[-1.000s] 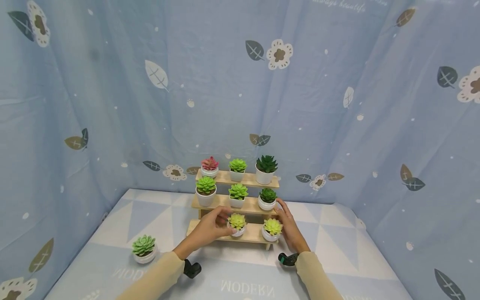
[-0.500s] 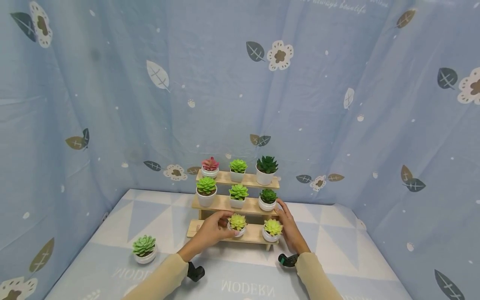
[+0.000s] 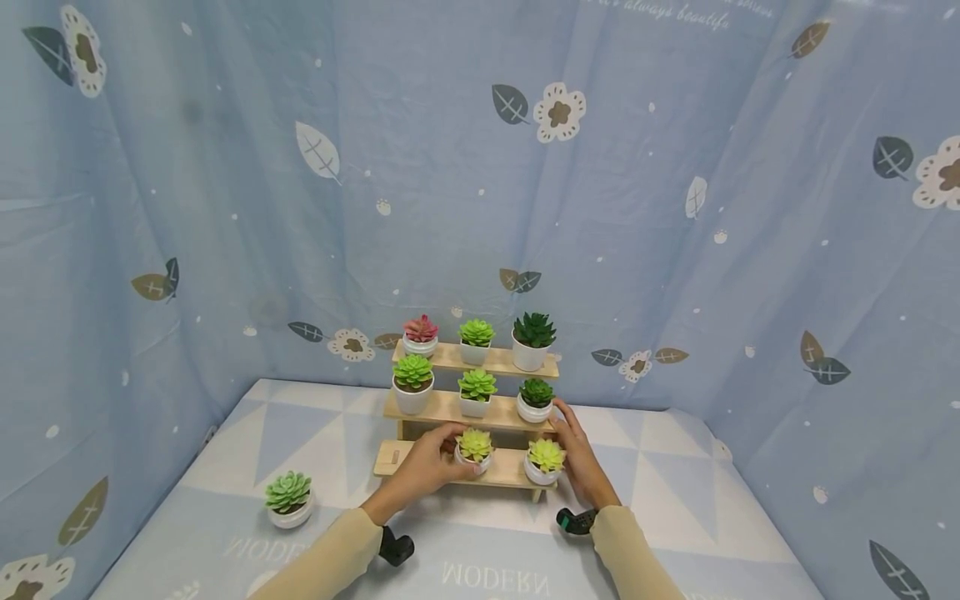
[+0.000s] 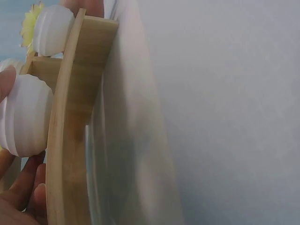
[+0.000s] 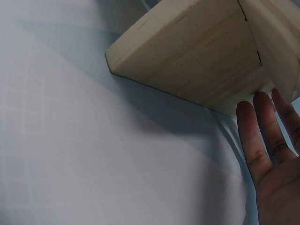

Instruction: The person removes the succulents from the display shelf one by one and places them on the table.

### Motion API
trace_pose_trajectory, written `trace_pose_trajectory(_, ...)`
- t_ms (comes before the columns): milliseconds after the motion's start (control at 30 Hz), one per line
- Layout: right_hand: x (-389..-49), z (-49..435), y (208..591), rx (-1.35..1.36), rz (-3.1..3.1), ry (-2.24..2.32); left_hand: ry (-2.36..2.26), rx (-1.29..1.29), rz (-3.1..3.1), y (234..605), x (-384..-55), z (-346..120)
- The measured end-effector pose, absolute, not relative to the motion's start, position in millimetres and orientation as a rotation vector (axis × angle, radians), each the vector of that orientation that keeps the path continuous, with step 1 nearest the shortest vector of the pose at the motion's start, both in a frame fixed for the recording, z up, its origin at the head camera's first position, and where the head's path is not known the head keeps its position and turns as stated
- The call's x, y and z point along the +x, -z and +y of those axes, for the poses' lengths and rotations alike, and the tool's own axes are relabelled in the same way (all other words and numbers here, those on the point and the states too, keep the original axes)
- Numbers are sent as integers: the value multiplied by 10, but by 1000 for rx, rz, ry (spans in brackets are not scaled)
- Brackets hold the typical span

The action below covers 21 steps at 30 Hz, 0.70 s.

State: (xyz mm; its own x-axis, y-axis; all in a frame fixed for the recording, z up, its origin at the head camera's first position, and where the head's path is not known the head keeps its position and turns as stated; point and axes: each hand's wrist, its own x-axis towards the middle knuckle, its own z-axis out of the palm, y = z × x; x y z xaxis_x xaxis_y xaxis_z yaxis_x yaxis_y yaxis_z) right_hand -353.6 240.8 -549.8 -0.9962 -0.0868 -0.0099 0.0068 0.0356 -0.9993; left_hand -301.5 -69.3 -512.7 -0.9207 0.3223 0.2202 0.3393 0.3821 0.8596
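A three-tier wooden stand (image 3: 446, 403) bears several small potted succulents. On its lowest step, my left hand (image 3: 423, 462) grips the white pot of a yellow-green succulent (image 3: 474, 445), thumb in front and fingers behind. In the left wrist view that ribbed white pot (image 4: 28, 117) sits between thumb and fingers, against the shelf board. My right hand (image 3: 583, 458) rests at the stand's right end with fairly straight fingers (image 5: 267, 124) against the wood. Beside it, a second yellow-green succulent (image 3: 545, 456) stands on the lowest step.
A pale green succulent (image 3: 288, 492) in a white pot stands alone on the patterned tablecloth (image 3: 465, 542) at left. The upper tiers hold a red succulent (image 3: 421, 329), a dark green one (image 3: 533, 330) and several others. A blue printed curtain (image 3: 420, 208) encloses the back and sides.
My left hand has shifted slightly to the right and closer around the pot, baring more of the lowest step's left end. The right hand stays at the stand's side.
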Motion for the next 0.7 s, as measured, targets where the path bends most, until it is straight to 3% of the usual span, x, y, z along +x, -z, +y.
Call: trace_pose_trajectory(700, -3503, 2410, 5472, -102, 2235, 2119, 1536, -588, -2596, 5101, -2892, -824)
